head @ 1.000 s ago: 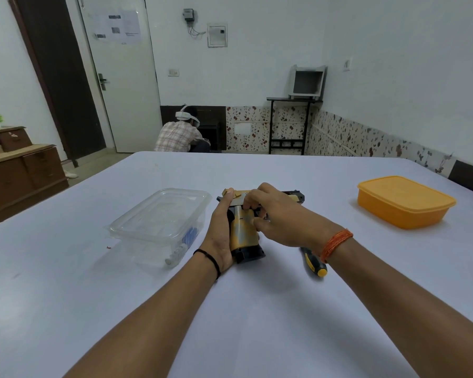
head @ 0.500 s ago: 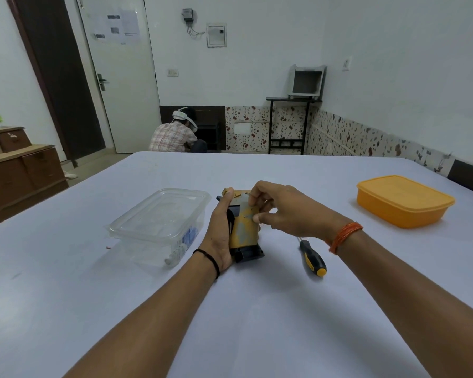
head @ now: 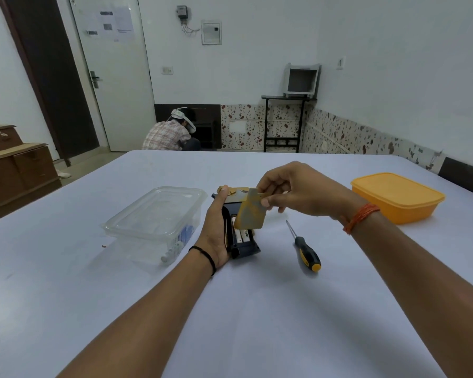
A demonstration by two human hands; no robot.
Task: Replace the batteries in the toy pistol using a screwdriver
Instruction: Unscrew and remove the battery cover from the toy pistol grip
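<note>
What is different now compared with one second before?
The right hand has lifted the yellow cover off the pistol grip, pinching it in its fingers, up and slightly right; the batteries now show. The left hand still holds the pistol on the table. The screwdriver, clear box and orange box stayed in place.

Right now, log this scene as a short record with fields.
left hand: grips the toy pistol, holding it on the table
right hand: pinches the yellow battery cover, lifted off the grip
batteries: exposed in the open grip
screwdriver: lying on the table, right of the pistol, untouched
clear container: left of the pistol
orange box: far right, lid on
</note>
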